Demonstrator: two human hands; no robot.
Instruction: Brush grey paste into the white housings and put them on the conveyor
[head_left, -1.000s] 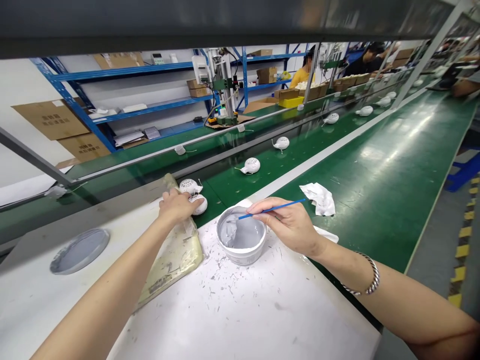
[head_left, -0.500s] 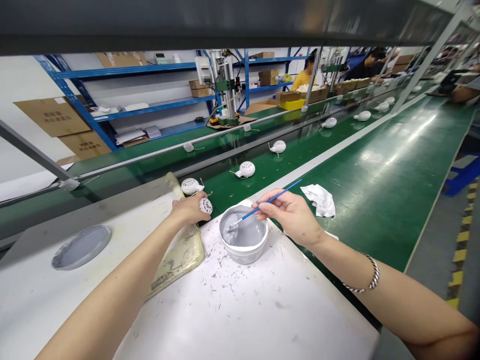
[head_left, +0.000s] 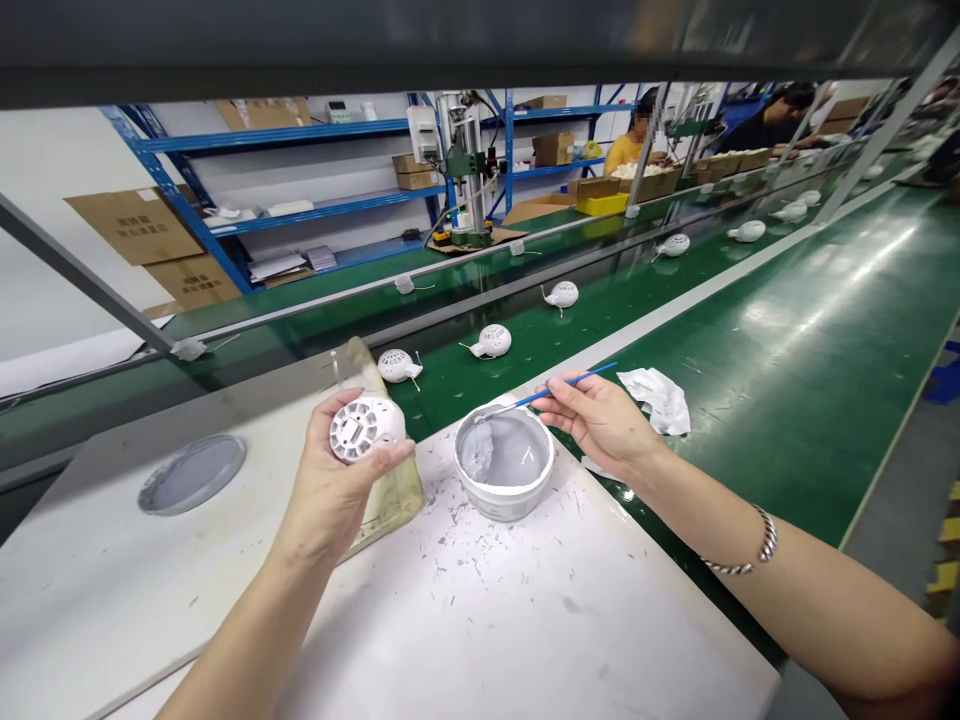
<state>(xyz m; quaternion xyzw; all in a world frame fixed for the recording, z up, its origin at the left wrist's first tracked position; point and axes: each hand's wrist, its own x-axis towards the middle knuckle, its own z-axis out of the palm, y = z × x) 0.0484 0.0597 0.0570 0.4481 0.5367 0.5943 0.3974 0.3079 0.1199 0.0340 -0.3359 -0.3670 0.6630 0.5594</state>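
Note:
My left hand [head_left: 337, 470] is closed round a white round plastic housing [head_left: 369, 425] with slotted vents, raised over the left board. A thin wire stands up behind it. Between the thumb and fingers of my right hand [head_left: 596, 415] is a blue-handled paintbrush [head_left: 559, 388], whose tip reaches into a white tub [head_left: 504, 500]. Thick grey paint [head_left: 517, 450] fills part of the tub, with a lumpy ridge near the brush tip. My left hand is to the left of the tub, apart from it.
White housings [head_left: 493, 341] lie in a row along the green conveyor [head_left: 600, 290]. A grey-coated lid [head_left: 193, 472] rests on the left board. Crumpled tissue [head_left: 658, 400] lies right of the tub. Farther back are a press machine [head_left: 466, 180], blue shelves [head_left: 300, 215] and a person in yellow [head_left: 624, 150].
My left hand has lifted the housing from the conveyor's edge and brought it nearer, turning its vented face toward me. The brush now slopes more flatly, its tip near the tub's far rim.

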